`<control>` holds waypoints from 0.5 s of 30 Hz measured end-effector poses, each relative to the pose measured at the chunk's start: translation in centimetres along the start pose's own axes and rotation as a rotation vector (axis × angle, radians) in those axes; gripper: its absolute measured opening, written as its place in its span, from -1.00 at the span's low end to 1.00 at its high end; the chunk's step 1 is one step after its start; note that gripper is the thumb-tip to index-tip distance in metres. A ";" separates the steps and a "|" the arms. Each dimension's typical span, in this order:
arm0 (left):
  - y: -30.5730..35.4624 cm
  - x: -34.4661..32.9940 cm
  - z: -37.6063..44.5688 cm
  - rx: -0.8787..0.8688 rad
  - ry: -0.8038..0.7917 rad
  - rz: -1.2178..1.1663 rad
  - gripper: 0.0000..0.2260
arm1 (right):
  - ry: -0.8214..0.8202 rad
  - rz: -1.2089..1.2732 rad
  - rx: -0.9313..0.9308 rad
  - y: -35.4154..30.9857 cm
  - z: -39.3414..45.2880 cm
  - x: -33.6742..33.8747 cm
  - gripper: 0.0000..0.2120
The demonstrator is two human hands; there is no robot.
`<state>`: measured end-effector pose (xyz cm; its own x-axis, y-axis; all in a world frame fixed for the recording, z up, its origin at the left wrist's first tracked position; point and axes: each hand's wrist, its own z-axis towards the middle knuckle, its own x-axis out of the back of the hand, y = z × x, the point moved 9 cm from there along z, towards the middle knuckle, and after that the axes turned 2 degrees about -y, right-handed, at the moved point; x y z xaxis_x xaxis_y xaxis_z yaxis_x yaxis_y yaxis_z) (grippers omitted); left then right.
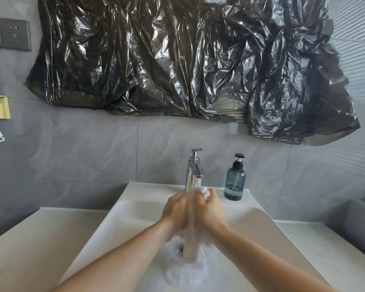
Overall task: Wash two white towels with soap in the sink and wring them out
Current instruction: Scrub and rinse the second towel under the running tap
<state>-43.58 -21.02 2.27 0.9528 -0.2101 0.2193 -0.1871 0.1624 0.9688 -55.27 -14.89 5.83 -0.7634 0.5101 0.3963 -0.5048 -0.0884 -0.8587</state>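
Observation:
Over the white sink [135,209], my left hand [175,209] and my right hand [209,209] press together around a wet white towel [204,192]. A bunched end of the towel shows above my right fingers. More of it hangs blurred below my hands at the drain. Water runs from the chrome faucet [194,165] onto my hands and splashes in the basin. Both hands curl round the cloth. A second towel is not visible.
A blue soap pump bottle [234,182] stands on the sink's back rim, right of the faucet. Black plastic sheeting [188,60] covers the wall above. A pale counter [30,239] flanks the sink. A socket plate [9,34] and a yellow holder [0,108] sit at the left.

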 end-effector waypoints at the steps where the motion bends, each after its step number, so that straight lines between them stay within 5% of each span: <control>1: 0.3 0.1 -0.1 -0.006 -0.018 -0.004 -0.68 | -0.039 0.023 0.022 -0.2 -0.7 -0.6 -0.79; 11: -0.3 1.5 0.9 -0.015 0.129 -0.046 -0.69 | -0.092 0.014 0.006 1.0 -0.6 -0.8 -0.72; 15: 0.4 0.4 0.9 -0.086 0.041 0.027 -0.60 | -0.123 -0.049 -0.073 2.2 1.7 0.3 -0.70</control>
<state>-43.49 -21.91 2.87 0.9570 -0.1653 0.2386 -0.1933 0.2499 0.9488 -57.36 -16.39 4.59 -0.7844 0.4036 0.4710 -0.5152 -0.0010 -0.8571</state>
